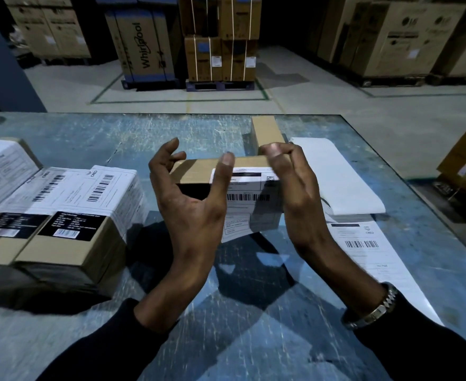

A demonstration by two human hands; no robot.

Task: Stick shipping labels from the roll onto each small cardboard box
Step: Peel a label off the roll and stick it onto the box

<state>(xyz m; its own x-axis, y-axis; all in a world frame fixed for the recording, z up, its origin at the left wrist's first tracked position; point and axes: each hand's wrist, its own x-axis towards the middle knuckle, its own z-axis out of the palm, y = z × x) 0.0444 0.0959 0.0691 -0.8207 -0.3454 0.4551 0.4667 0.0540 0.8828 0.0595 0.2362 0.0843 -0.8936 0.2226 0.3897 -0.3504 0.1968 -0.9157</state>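
Observation:
I hold a small cardboard box [198,167] above the middle of the table. A white shipping label [249,188] with a barcode lies over its top and front face, and its lower end hangs loose below the box. My left hand [190,199] cups the box's left end, with the thumb pressing on the label's left edge. The fingers of my right hand [295,182] curl over the box's right end. A strip of printed labels [363,243] and blank white backing [336,174] lies on the table to the right. The roll itself is not visible.
Several labelled boxes [69,215] are stacked at the left of the scratched blue table [253,312]. One plain cardboard box [267,132] stands behind my hands. The table's right edge runs diagonally. Large cartons on pallets [220,59] stand on the warehouse floor beyond.

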